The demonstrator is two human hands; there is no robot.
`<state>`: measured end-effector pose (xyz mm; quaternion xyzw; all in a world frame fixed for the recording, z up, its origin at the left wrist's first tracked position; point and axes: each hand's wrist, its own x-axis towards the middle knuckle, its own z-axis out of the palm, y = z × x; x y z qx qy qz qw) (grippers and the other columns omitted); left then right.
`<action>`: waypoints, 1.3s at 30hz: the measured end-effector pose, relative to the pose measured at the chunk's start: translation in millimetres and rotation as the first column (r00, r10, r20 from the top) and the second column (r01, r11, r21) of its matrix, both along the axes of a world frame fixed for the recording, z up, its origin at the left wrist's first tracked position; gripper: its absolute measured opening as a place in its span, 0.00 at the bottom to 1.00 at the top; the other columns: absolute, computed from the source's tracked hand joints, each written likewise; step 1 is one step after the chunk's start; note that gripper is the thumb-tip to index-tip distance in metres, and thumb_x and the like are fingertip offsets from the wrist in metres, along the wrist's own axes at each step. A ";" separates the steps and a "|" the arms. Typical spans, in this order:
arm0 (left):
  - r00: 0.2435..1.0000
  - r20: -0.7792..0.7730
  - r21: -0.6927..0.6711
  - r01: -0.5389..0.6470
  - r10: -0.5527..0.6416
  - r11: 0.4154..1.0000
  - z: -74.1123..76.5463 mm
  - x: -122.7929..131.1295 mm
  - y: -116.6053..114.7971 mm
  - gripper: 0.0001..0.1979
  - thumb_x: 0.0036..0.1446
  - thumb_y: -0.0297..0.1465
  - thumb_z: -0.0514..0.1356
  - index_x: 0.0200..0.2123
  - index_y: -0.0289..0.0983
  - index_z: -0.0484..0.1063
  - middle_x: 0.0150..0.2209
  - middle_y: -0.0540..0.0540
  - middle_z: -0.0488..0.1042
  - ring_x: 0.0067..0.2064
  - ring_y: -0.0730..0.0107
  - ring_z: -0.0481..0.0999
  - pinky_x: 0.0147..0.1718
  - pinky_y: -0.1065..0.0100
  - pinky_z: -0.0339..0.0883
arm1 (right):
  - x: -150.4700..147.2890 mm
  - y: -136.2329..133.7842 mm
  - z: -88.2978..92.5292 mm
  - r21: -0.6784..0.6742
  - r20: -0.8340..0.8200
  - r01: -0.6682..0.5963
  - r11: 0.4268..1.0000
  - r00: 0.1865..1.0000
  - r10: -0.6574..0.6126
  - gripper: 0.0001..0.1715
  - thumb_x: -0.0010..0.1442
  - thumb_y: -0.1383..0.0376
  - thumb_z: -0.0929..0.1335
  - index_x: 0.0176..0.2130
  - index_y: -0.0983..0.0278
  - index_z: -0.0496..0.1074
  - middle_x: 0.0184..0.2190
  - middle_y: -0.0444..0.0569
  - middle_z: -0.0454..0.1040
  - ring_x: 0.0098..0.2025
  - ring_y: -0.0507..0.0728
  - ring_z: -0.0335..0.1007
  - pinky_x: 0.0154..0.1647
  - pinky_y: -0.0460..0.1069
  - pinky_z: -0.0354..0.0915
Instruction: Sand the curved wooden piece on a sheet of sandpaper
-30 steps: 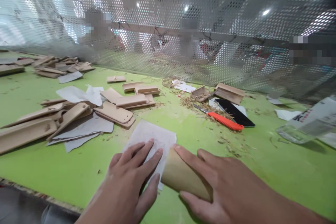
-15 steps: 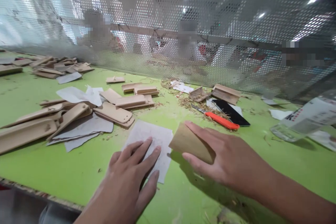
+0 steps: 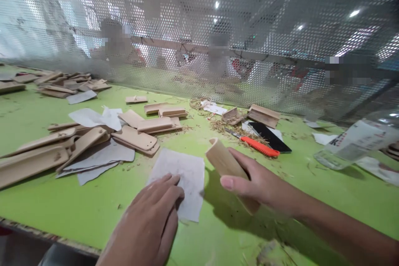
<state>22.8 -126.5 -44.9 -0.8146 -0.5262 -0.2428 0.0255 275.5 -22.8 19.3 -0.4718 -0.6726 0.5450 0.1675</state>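
1. The paper sheet (image 3: pixel 191 174) lies flat on the green table (image 3: pixel 77 216), and I give all places from it.
2. The left hand (image 3: pixel 152 212) rests on the near left part of the paper sheet. Its fingers are close together and a little bent, with the thumb along their side.
3. The right hand (image 3: pixel 258 185) is at the right of the paper sheet. It grips a curved wood piece (image 3: pixel 227 160) between the thumb, on the near side, and the fingers, on the far side; most of these fingers are hidden.
4. This wood piece is just to the right of the paper sheet, apart from it. It is held tilted above the table, its hollow end toward the far left, and its shadow falls below.
5. Beyond the paper sheet, to the right, lies a knife (image 3: pixel 260 146) with orange handle, beside a black phone (image 3: pixel 272 137) and some wood shavings (image 3: pixel 218 125).
6. To the left of the paper sheet is a loose pile of wood pieces (image 3: pixel 31 164), partly over grey papers (image 3: pixel 99 158).
7. Far right of the paper sheet is a clear bottle (image 3: pixel 358 143). Behind everything is a mesh screen (image 3: pixel 187 20).
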 end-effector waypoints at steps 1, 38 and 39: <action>1.000 -0.004 0.000 0.019 -0.019 1.000 0.2 0.0 -0.4 0.17 0.68 0.26 0.50 0.54 0.41 0.72 0.61 0.43 0.77 0.59 0.56 0.79 0.56 0.52 0.77 | 0.7 1.5 -2.9 -0.016 -0.069 -0.004 1.000 0.998 0.003 0.40 0.57 0.44 0.74 0.60 0.60 0.66 0.44 0.51 0.77 0.41 0.61 0.76 0.38 0.52 0.71; 0.995 -0.053 -0.023 0.085 -0.086 0.996 -3.0 -7.5 -5.0 0.33 0.57 0.19 0.52 0.62 0.48 0.73 0.67 0.49 0.70 0.64 0.58 0.73 0.60 0.58 0.72 | 9.5 2.5 11.5 -0.536 -0.353 -0.306 0.787 0.928 0.120 0.39 0.68 0.46 0.52 0.42 0.63 0.82 0.41 0.58 0.84 0.30 0.61 0.78 0.34 0.55 0.70; 0.996 -0.042 -0.035 0.082 -0.083 0.996 -2.8 -7.6 -5.7 0.34 0.56 0.19 0.52 0.62 0.48 0.73 0.65 0.49 0.72 0.63 0.58 0.75 0.59 0.58 0.73 | 9.2 1.9 12.5 -0.534 -0.334 -0.297 0.792 0.934 0.126 0.40 0.67 0.45 0.52 0.41 0.63 0.83 0.41 0.59 0.84 0.30 0.62 0.78 0.34 0.56 0.70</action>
